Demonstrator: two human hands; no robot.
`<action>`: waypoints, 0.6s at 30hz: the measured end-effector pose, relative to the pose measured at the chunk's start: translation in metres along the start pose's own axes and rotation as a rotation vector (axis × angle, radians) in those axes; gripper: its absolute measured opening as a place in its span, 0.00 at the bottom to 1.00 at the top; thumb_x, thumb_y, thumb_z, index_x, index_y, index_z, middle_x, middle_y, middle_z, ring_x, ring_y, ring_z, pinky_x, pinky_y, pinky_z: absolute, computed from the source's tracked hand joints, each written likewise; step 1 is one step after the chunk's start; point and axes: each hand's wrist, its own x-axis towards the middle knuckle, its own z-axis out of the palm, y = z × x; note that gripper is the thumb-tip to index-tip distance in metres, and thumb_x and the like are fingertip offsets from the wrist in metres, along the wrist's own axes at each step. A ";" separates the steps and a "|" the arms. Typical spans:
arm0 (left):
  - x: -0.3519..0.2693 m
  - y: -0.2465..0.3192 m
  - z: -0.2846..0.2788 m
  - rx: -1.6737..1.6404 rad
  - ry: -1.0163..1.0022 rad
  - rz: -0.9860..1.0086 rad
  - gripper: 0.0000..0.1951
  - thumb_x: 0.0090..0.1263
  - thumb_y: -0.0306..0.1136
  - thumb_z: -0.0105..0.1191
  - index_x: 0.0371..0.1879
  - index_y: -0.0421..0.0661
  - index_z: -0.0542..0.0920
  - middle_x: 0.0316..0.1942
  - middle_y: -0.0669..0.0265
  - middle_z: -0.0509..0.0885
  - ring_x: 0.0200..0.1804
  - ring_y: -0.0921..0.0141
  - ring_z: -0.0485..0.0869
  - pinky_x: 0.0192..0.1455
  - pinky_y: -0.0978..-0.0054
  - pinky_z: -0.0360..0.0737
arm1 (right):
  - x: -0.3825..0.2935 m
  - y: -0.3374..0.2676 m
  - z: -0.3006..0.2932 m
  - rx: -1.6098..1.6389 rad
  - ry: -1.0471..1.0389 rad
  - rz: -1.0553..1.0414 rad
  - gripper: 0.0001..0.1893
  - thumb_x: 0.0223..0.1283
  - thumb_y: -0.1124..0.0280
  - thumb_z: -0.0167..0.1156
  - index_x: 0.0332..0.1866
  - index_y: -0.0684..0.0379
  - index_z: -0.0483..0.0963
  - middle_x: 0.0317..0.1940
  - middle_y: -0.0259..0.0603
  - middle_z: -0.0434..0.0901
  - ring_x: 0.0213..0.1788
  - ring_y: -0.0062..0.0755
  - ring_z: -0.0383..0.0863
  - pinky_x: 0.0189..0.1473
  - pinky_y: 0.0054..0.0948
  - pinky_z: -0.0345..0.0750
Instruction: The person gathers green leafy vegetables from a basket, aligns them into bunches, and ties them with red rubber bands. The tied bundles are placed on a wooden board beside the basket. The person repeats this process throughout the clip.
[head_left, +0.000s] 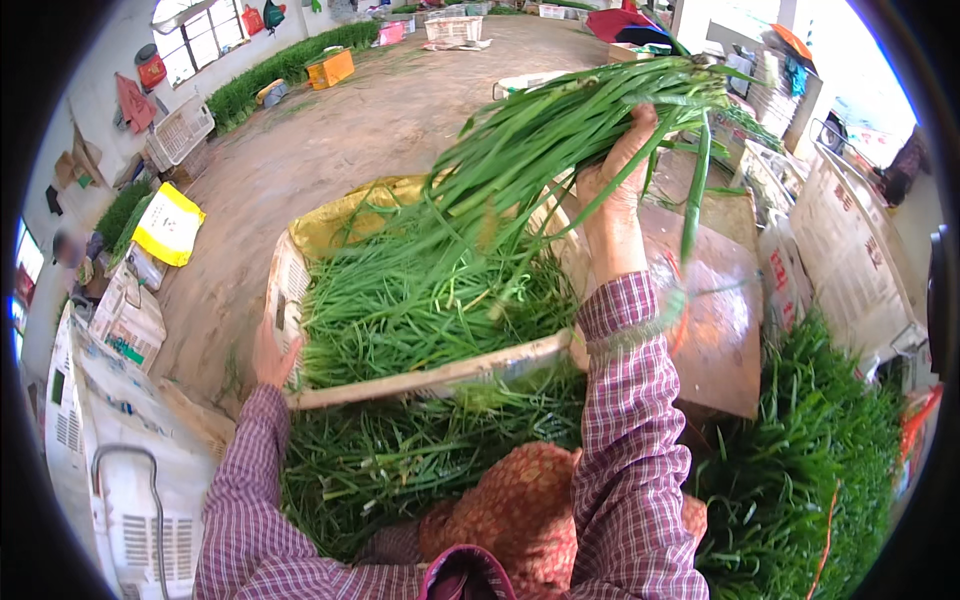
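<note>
A bundle of long green leaf stalks, which look like Chinese chives (540, 127), is gripped in my right hand (622, 169) above the right side of a plastic crate (450, 369). Its root ends point right, while the leaf tips droop left over the crate. More loose green leaves (420, 307) fill the crate. Yellow sheeting (352, 217) lines the far edge. My left hand (274, 352) rests at the crate's left wall with its fingers spread, apparently holding nothing. Below the near rim, cut leaves (390, 465) lie around my legs.
Dense green stalks (802, 457) stand at the right, beside a flat board (705, 300). A large white crate (127, 465) with a wire handle is at my left. Upright white crates (847, 225) line the right. Farther off are an orange crate (330, 69) and a person (75, 251) at the left.
</note>
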 end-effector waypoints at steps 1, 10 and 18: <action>0.000 0.008 -0.003 -0.029 0.022 0.007 0.45 0.63 0.52 0.60 0.74 0.40 0.56 0.70 0.47 0.64 0.73 0.51 0.61 0.74 0.60 0.59 | -0.012 -0.009 -0.001 -0.033 -0.022 0.022 0.18 0.69 0.52 0.56 0.52 0.54 0.72 0.44 0.34 0.81 0.45 0.31 0.83 0.48 0.36 0.85; 0.037 0.217 -0.142 -1.148 -0.103 0.289 0.40 0.69 0.49 0.58 0.74 0.38 0.59 0.71 0.54 0.68 0.75 0.63 0.63 0.77 0.65 0.56 | -0.107 -0.064 0.020 -0.266 -0.122 0.230 0.26 0.66 0.42 0.55 0.53 0.55 0.74 0.43 0.37 0.81 0.43 0.32 0.83 0.47 0.37 0.84; 0.006 0.323 -0.134 -1.336 -0.972 0.387 0.51 0.57 0.70 0.60 0.71 0.42 0.65 0.66 0.56 0.74 0.62 0.62 0.78 0.66 0.61 0.76 | -0.153 -0.037 0.040 0.170 -0.240 0.504 0.26 0.60 0.43 0.65 0.52 0.52 0.74 0.41 0.31 0.80 0.42 0.26 0.81 0.44 0.34 0.85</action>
